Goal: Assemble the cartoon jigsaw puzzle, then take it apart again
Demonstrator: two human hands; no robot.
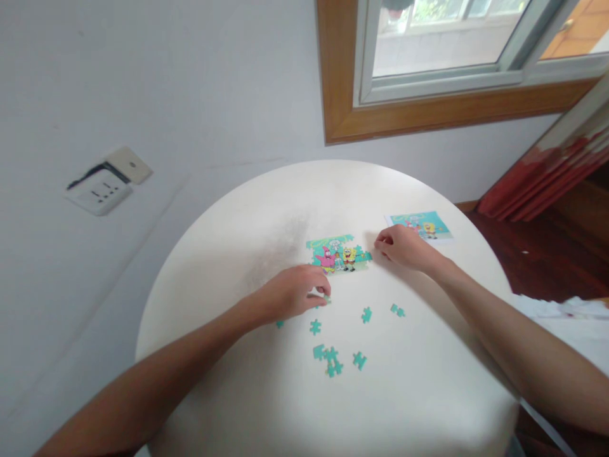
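A partly joined jigsaw puzzle (pixel 339 256) with cartoon figures lies flat on the round white table (pixel 428 387). Just below its left end is my left hand (pixel 297 293), thumb and index fingertips closed about a small teal puzzle piece (pixel 328 299); another piece shows partly under the thumb. To the puzzle's right, my right hand (pixel 404 247) has its fingers curled together close to the right edge. Whether anything is between those fingertips is hidden. Loose teal pieces lie nearer me, among them a single piece (pixel 366 315) and a small cluster (pixel 328 357).
A picture card (pixel 422 225) with the same cartoon lies behind my right hand. More loose pieces rest at the right (pixel 398 310) and lower middle (pixel 360 360). Beyond the table are a wall with a socket (pixel 102 190), a wood-framed window (pixel 442 114) and a red-and-cream curtain (pixel 542 168).
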